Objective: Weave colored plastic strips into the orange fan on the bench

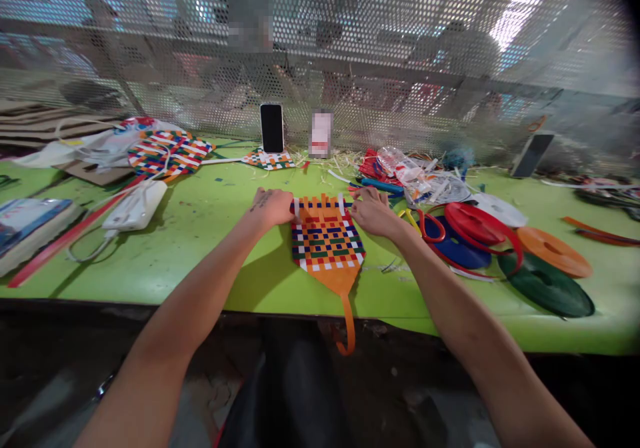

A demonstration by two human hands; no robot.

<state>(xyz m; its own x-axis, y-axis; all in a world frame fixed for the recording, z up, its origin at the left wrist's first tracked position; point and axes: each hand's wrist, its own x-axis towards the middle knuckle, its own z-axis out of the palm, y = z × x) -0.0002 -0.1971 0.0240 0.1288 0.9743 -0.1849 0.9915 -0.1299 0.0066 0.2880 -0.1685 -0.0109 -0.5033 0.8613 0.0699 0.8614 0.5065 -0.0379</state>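
A multicoloured woven piece of flat plastic strips point(329, 240) lies on the green table, its orange pointed end toward me. From that point an orange tail strip point(348, 321) hangs over the table's front edge and curls at its end. My left hand point(271, 208) is closed at the weave's far left corner. At the far right corner my right hand point(371, 211) is closed too. Between them a dark blue strip point(349, 205) runs across the weave's far edge, its ends in my fingers. Short orange strip ends point(325, 199) stick out beyond it. My fingertips are partly hidden.
Right of the weave lie scissors point(431, 227) and red point(473, 223), orange point(554, 251) and green point(546, 283) strip rolls. A phone point(272, 129) stands at the back before a perforated metal screen point(380, 95). A white power strip point(136, 206) lies left.
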